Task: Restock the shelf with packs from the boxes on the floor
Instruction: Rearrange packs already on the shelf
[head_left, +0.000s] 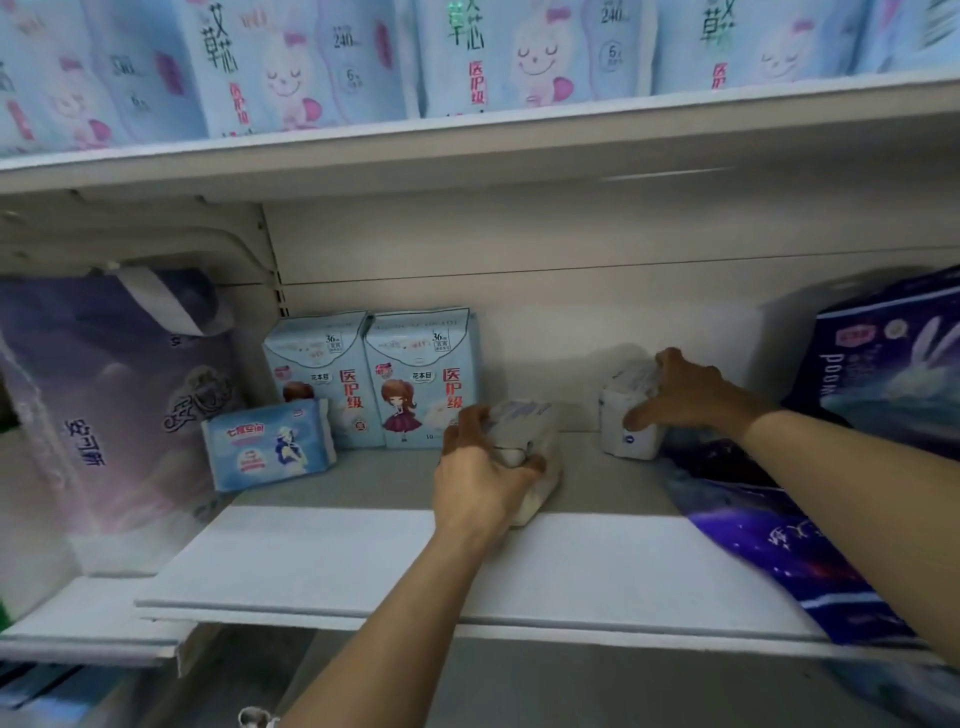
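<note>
Two small soft white plastic-wrapped packs on the white middle shelf (322, 551). Both look light, squashy and a bit slick; best taken across the short sides, not crushed. Left hand (480, 467) grasps the near pack (524, 447), fingers curled round its left end; pack sits at 1 o'clock of that hand. Right hand (685, 395) grasps the far pack (631, 415) from above; pack at 9 o'clock of it, just beside the dark blue bag (779, 525). Pale blue upright packs (421, 374) stand at 10 o'clock.
</note>
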